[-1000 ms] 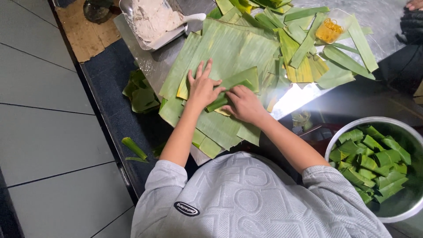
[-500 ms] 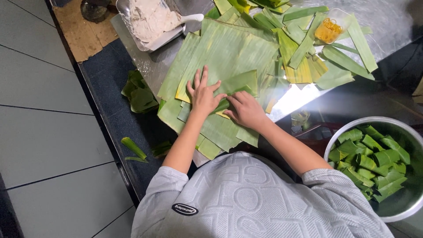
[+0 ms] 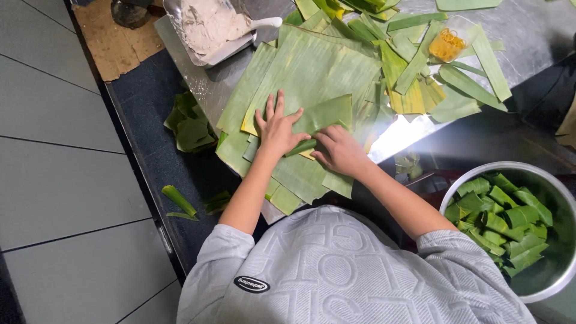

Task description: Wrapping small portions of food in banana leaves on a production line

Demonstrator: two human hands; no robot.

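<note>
A banana leaf (image 3: 312,72) is seen spread over a steel table (image 3: 534,30), where a small leaf parcel (image 3: 302,147) is being rolled under two bare hands near the table's front edge. The left hand (image 3: 277,127) is laid flat, fingers fanned apart, pressed on the leaf with nothing clamped in it; the right hand (image 3: 341,150) is cupped over a folded flap (image 3: 327,114), fingertips set against the green roll — whether anything is pinched beneath cannot be told.

A white tray of pale dough (image 3: 207,27) is placed at the far left corner, with a white spoon (image 3: 267,23) resting on its rim. A small clear cup of yellow filling (image 3: 447,45) stands toward the far right edge, among loose leaf strips (image 3: 474,87). Leaf scraps (image 3: 192,123) have been dropped on the dark floor mat (image 3: 144,120) beside the table's left edge.

A metal bowl (image 3: 555,285) below the front right corner is already partly filled with wrapped green parcels (image 3: 504,222) — so a good batch is judged done, while dough, filling and many uncut leaves remain to be used.
</note>
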